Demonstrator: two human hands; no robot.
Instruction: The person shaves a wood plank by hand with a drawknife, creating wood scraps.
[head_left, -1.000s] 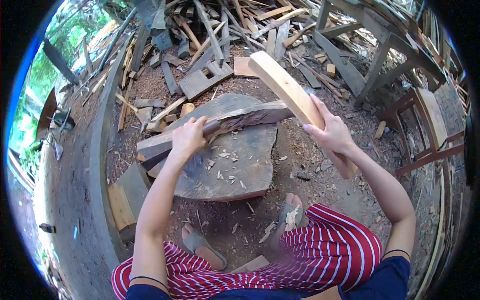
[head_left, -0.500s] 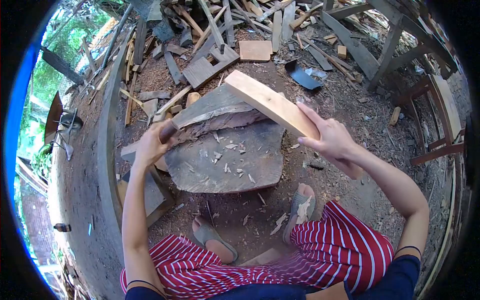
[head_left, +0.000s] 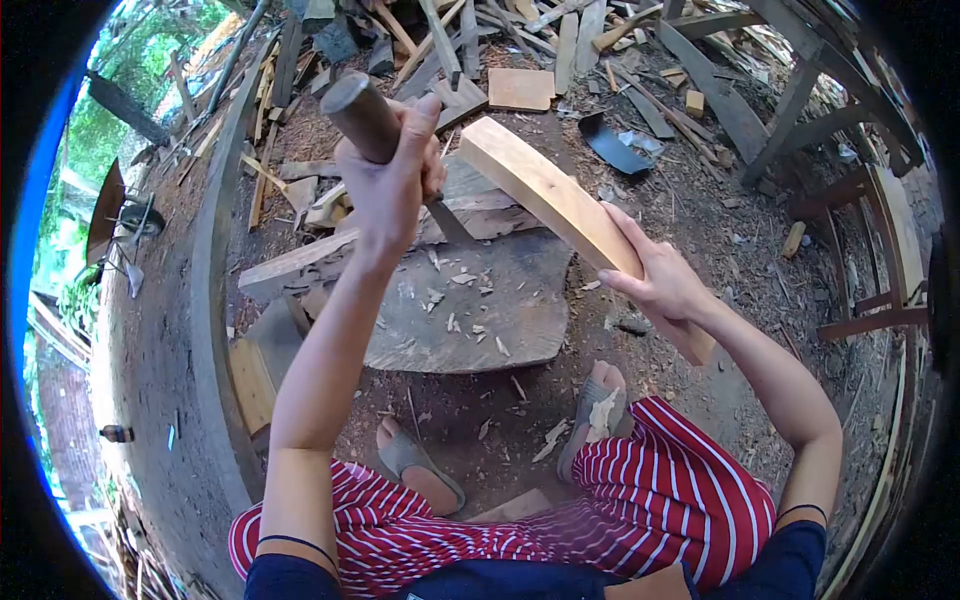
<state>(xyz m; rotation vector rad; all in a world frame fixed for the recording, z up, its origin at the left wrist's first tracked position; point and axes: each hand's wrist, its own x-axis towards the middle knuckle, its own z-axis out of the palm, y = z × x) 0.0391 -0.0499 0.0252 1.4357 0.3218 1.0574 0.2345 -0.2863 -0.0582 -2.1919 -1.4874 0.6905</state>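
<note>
My left hand (head_left: 385,185) is wrapped round the thick round handle (head_left: 360,115) of a machete, its butt end towards me. The machete's flat grey blade (head_left: 452,222) points down and away over the chopping block, and much of it is hidden or foreshortened. In my right hand (head_left: 665,275) is a pale, squared wooden block (head_left: 540,190), gripped near its lower end with the thumb on the near side. It slants up to the left, its upper end over the far side of the chopping block (head_left: 480,330). Wood chips (head_left: 460,280) lie scattered on that worn top.
A rough split timber (head_left: 300,262) lies across the block's far edge. Beyond are heaped offcuts (head_left: 440,60), a flat board (head_left: 520,88) and a dark curved sheet (head_left: 610,145). A long beam (head_left: 210,270) runs along the left; a wooden frame (head_left: 880,240) stands at right. My sandalled feet (head_left: 600,405) flank the block.
My left hand has lifted the machete up and to the right, turning its handle upward and its blade downward. My right hand keeps the wooden block in nearly the same place.
</note>
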